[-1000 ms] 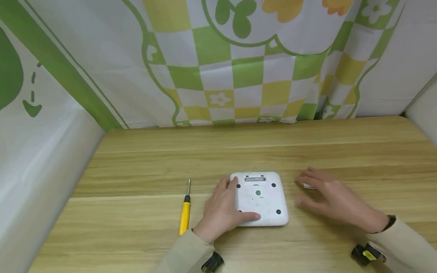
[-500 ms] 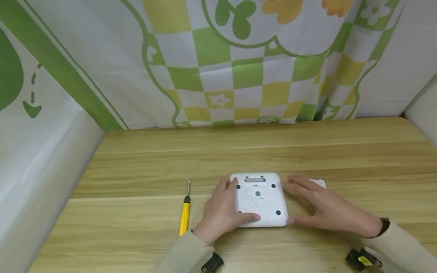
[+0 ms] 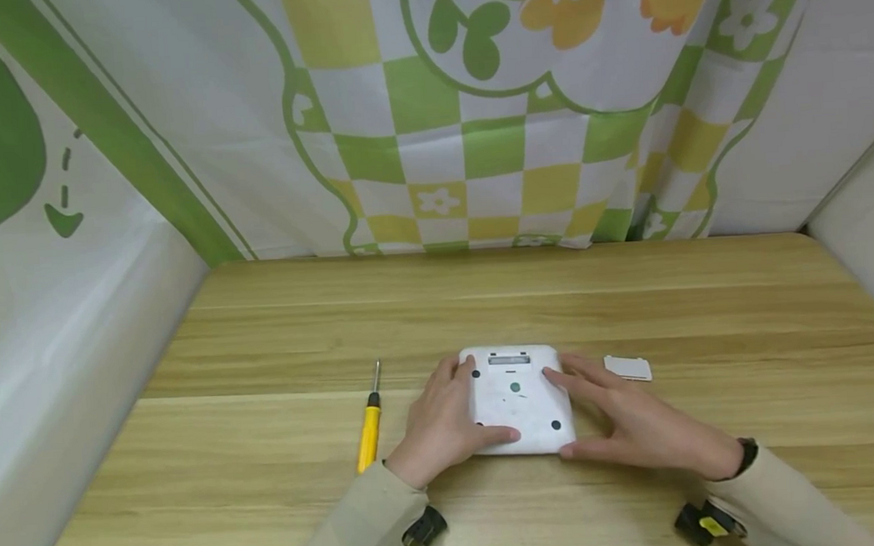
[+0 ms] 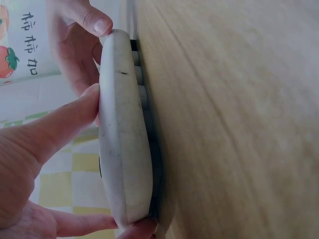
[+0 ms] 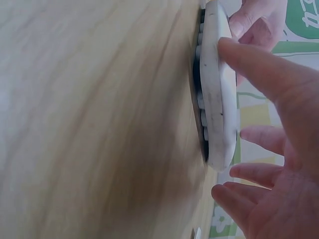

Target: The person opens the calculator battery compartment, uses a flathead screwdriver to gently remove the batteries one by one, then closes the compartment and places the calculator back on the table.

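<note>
A white calculator (image 3: 524, 410) lies face down on the wooden table; its keys (image 4: 143, 94) show under the edge in the left wrist view. Near its far edge the battery compartment (image 3: 509, 360) is uncovered, with something silvery inside. My left hand (image 3: 442, 423) holds the calculator's left side, thumb on the back and fingers at the far left corner. Along the right side, my right hand (image 3: 634, 420) has its thumb touching the near corner, with its other fingers extended over and beside the edge. Just beyond the right hand lies a small white battery cover (image 3: 627, 368).
A yellow-handled screwdriver (image 3: 369, 427) lies left of the left hand, tip pointing away. The wooden table (image 3: 275, 333) ends at a patterned curtain (image 3: 489, 136) behind, and white sheeting (image 3: 73, 345) hangs on the left.
My right hand has moved left from the battery cover to the calculator's right side, leaving the cover on the table in full view. The left hand has stayed put.
</note>
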Action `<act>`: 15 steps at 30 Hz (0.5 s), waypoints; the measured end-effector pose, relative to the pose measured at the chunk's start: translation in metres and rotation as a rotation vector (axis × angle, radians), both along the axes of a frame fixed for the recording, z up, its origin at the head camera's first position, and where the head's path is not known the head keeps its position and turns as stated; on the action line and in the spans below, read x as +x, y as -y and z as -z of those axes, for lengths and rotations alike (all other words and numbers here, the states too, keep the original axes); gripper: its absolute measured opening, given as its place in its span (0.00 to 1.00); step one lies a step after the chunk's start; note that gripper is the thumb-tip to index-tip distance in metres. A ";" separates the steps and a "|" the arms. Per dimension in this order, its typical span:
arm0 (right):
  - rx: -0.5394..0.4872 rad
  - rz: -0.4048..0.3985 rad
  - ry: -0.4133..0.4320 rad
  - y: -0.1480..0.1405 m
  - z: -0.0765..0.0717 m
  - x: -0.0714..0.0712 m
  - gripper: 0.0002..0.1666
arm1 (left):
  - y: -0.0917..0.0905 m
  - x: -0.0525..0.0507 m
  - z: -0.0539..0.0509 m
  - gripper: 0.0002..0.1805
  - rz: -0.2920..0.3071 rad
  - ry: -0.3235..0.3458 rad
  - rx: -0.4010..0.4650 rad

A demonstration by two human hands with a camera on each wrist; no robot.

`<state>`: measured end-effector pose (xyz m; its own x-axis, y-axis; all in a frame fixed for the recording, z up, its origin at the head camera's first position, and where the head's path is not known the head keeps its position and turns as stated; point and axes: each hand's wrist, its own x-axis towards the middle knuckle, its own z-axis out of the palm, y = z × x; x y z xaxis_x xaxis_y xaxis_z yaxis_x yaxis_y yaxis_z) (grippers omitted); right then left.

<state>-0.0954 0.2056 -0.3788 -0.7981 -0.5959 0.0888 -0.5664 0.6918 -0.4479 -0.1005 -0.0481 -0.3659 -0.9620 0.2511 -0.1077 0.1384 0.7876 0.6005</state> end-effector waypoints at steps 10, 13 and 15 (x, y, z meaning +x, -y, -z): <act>-0.034 -0.011 0.007 0.007 0.000 0.002 0.48 | 0.000 0.000 0.000 0.56 0.004 -0.003 -0.006; -0.027 0.000 0.004 0.008 0.000 0.002 0.47 | 0.000 0.000 -0.001 0.56 0.005 -0.003 -0.010; -0.019 0.008 0.001 0.010 -0.001 0.002 0.47 | 0.000 0.000 0.000 0.56 0.004 -0.004 -0.015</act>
